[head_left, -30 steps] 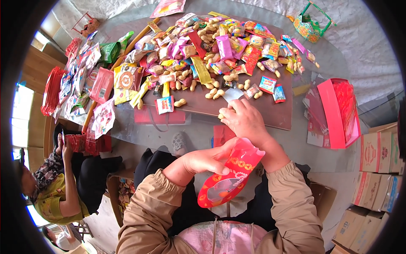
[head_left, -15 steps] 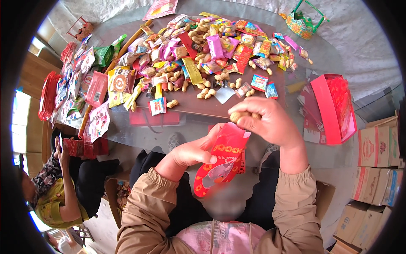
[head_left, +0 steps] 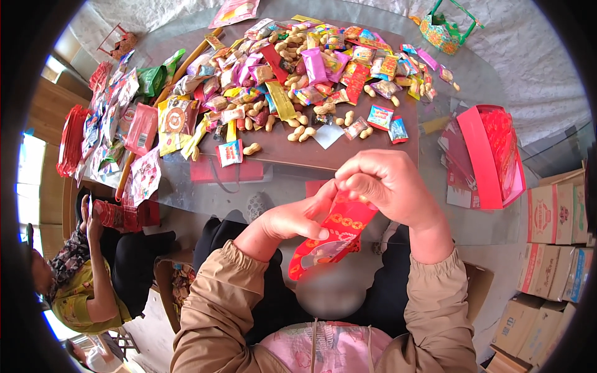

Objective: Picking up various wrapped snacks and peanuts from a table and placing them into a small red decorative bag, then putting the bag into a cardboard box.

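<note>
Over my lap, my left hand [head_left: 292, 219] is closed round a red paper candy box [head_left: 348, 217] with gold coin patterns, its thumb lying on the near face. The box is tilted, with a looped end towards me. At its far end, my right hand [head_left: 395, 186] is bent over the opening, fingers curled in and touching the rim. Whether anything is still in those fingers is hidden. Just beyond my hands on the table lie a blue-and-white candy packet [head_left: 230, 152], loose peanuts [head_left: 301, 133] and a white paper scrap [head_left: 328, 135].
A big heap of wrapped sweets [head_left: 314, 65] and peanuts covers the brown board [head_left: 286, 161]. Candy bags [head_left: 177, 124] lie left, near a wooden stick [head_left: 127, 174]. At right stands a red box [head_left: 479, 158]; cartons [head_left: 547, 267] are stacked beyond. Another person [head_left: 87, 280] sits left.
My right hand has come down onto the box's open end, and the peanuts it held are out of sight. The box has tilted further to the right.
</note>
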Demonstrator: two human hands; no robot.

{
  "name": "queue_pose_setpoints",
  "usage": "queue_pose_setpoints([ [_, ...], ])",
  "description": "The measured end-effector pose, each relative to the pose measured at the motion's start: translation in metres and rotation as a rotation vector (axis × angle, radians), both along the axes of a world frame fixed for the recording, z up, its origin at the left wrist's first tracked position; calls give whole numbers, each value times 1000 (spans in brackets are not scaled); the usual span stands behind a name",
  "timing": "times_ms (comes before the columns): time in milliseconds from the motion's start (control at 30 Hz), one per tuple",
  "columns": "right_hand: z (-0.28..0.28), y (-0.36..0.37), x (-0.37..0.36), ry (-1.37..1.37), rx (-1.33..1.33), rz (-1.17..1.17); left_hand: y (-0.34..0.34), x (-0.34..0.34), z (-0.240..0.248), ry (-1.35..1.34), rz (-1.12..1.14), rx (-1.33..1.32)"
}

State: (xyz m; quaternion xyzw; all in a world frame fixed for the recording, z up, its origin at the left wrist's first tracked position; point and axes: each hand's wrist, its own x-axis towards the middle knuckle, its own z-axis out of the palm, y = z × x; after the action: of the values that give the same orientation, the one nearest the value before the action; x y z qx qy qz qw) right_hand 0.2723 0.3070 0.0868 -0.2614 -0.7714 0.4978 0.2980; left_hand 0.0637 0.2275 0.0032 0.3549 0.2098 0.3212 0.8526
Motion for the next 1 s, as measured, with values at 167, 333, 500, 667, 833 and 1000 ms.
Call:
queue_pose_setpoints([
  [167, -7, 14, 9, 178, -139, -256, 1, 3, 6, -30, 13, -9],
  [333, -58, 45, 21, 47, -12, -418, 1, 5, 2, -126, 67, -148],
  [500, -85, 54, 10, -334, 448, -302, 0, 0, 2, -127, 114, -213],
  [667, -107, 60, -10, -500, 718, -268, -2, -1, -7, -115, 95, -251],
  [833, -108, 67, -11, -480, 699, -289, -1, -6, -12, -95, 80, -130],
  [1000, -103, 63, -1, -577, 710, -308, -1, -7, -4, -109, 118, -115],
])
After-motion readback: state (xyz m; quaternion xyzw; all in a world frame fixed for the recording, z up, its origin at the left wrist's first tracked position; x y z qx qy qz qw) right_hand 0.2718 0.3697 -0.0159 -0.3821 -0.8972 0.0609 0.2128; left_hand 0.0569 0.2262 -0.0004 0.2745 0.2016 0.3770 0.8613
